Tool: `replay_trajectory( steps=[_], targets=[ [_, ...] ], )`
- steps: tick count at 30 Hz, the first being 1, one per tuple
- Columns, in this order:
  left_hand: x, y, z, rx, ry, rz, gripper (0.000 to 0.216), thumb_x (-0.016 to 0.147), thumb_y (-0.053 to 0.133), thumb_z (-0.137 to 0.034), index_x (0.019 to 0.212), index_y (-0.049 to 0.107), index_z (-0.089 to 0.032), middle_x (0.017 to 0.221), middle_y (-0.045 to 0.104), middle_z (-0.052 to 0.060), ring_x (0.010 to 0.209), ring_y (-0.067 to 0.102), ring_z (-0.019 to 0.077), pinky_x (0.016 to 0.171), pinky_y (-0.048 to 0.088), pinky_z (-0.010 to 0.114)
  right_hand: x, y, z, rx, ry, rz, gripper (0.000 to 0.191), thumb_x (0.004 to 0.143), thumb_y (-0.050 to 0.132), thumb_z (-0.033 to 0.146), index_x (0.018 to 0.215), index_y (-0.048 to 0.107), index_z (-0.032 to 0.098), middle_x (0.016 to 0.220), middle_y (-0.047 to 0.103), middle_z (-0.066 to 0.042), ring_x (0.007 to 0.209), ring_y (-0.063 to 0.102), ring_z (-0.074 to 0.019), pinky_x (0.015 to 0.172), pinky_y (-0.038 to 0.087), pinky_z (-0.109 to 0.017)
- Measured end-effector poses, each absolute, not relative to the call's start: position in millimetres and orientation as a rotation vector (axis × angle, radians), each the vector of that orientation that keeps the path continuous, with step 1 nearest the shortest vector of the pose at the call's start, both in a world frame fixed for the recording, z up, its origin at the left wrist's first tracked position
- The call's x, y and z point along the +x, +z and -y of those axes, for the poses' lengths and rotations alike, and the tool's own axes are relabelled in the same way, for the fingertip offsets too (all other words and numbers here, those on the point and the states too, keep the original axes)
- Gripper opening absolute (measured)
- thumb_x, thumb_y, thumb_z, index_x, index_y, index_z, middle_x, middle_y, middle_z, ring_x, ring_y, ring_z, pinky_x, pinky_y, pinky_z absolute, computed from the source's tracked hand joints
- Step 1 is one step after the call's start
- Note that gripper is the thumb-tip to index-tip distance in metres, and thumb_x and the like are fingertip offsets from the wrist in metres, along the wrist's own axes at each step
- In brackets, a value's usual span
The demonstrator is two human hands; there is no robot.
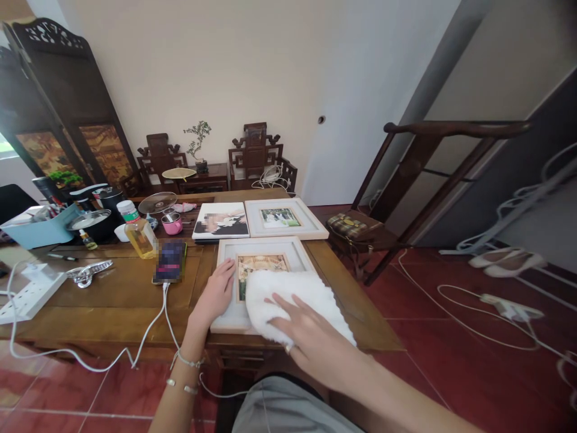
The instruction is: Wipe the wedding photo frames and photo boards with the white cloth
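Note:
A light wooden picture frame [228,326] with a wide white mat and a small picture [264,263] lies flat near the front edge of the table. My left hand [222,287] rests along its left side, fingers stretched out over the border. A fluffy white cloth [311,288] covers the frame's lower right part and reaches past its right side. On top of the cloth my right hand [306,334] lies flat with its fingers spread. The cloth and hand hide part of the picture.
Behind are another frame [311,220] and a photo panel [220,221]. Leftward on the wooden table [126,307] are a phone [170,261] with a cable, a bottle [139,234], a pink cup [172,223] and a power strip [31,294]. A chair [406,162] stands right.

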State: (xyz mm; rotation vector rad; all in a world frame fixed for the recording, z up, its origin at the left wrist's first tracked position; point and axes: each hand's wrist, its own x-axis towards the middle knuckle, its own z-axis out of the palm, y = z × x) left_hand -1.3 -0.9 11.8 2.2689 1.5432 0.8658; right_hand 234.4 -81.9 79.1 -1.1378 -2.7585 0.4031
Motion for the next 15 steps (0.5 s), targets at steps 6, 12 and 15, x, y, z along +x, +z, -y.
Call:
replay_trajectory(
  steps=[6,12,15],
  targets=[
    [-1.3,13.3,1.6,2.279,0.851,-1.531,0.043,0.092,0.034,-0.019,0.133,0.047,-0.015,0.142,0.044,0.011,0.136,0.035,0.021,0.113,0.03,0.044,236.9,56.6,-5.2,-1.309,-0.027,2.612,0.047,0.075,0.046,0.004,0.121,0.056,0.01,0.138,0.045,-0.021,0.134,0.032,-0.0287,0.11,0.021,-0.05],
    [-1.8,13.0,2.2,2.274,0.892,-1.516,0.042,0.092,0.035,-0.019,0.131,0.049,-0.019,0.141,0.046,0.01,0.135,0.036,0.0205,0.113,0.03,0.044,238.0,62.0,-54.2,-1.343,-0.112,2.649,0.056,0.07,0.046,0.001,0.125,0.052,0.012,0.142,0.04,-0.02,0.137,0.02,-0.0347,0.103,0.018,-0.063],
    [-1.8,12.4,1.7,2.271,0.901,-1.51,0.041,0.092,0.036,-0.019,0.131,0.05,-0.018,0.141,0.046,0.01,0.135,0.036,0.0202,0.113,0.029,0.043,235.2,66.1,-41.3,-1.314,-0.015,2.759,0.06,0.066,0.043,-0.006,0.121,0.057,0.014,0.142,0.042,-0.018,0.135,0.026,-0.0343,0.102,0.022,-0.063]
  ],
)
